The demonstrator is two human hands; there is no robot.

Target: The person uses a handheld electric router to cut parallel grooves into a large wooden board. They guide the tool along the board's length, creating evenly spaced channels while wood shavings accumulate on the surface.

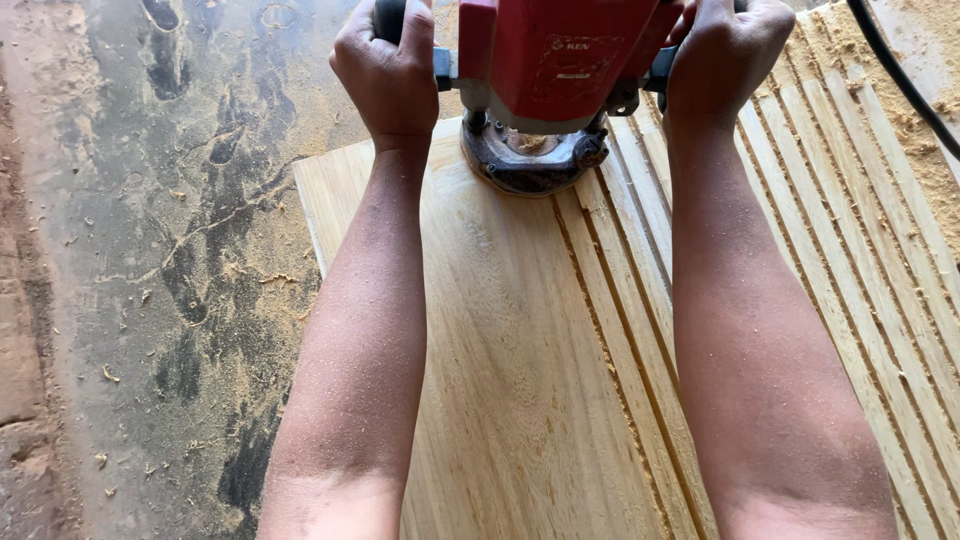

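Left hand: the left hand (388, 70) is wrapped tight round the black side handle of the router, fingers curled shut on it.
Right hand: the right hand (725, 55) is clenched the same way on the opposite handle, forearm dusted with sawdust.
Router: the red router (545, 75) stands upright, its round metal base flat on the board at the far end, between the two hands.
Board: a pale wooden board (500, 380) lies lengthwise under both arms, on a dusty grey floor (150, 250).
Done: straight parallel grooves (640, 340) already run down the right part of the board, one beside the next, right across to its edge.
Left: the whole left stretch of the board is smooth and uncut; by my reckoning somewhat over half is grooved.
Cord: a black cable (905, 80) trails off at upper right.
Mess: sawdust (900, 30) is heaped along the far right.
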